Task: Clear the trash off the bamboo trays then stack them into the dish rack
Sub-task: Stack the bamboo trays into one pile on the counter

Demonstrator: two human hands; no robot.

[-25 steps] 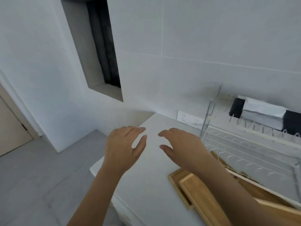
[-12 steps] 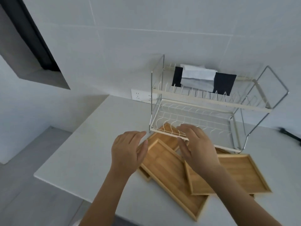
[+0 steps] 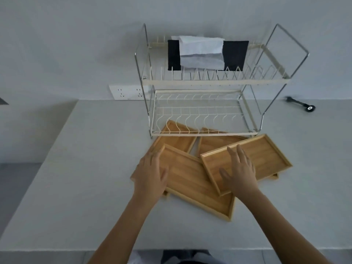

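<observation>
Both hands, left and right, rest flat and spread on stiff, light-looking bamboo trays; raised rims offer the grip.

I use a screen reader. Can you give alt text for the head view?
Both open hands, left hand and right hand, rest on overlapping bamboo trays on a white counter before an empty-slotted dish rack with cloths draped on top.

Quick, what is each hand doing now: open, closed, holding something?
Left hand: open, lying flat on the left edge of the large front bamboo tray.
Right hand: open, palm down on the upper right tray; holding nothing.
</observation>
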